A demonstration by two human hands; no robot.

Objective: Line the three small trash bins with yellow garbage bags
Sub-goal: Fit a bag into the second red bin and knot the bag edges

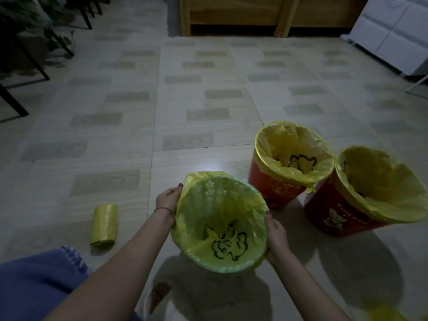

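The near bin [221,222], lined with a yellow bag [208,193], sits between both hands: left hand [167,199] and right hand [276,237] grip its rim.

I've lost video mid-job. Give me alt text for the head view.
Both hands, left hand and right hand, hold the rim of the near bin, its yellow bag folded over. Two red bins stand lined behind; a bag roll lies left.

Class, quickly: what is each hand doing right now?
Left hand: grips the rim of the near bin lined with a yellow plastic bag.
Right hand: grips the opposite rim.
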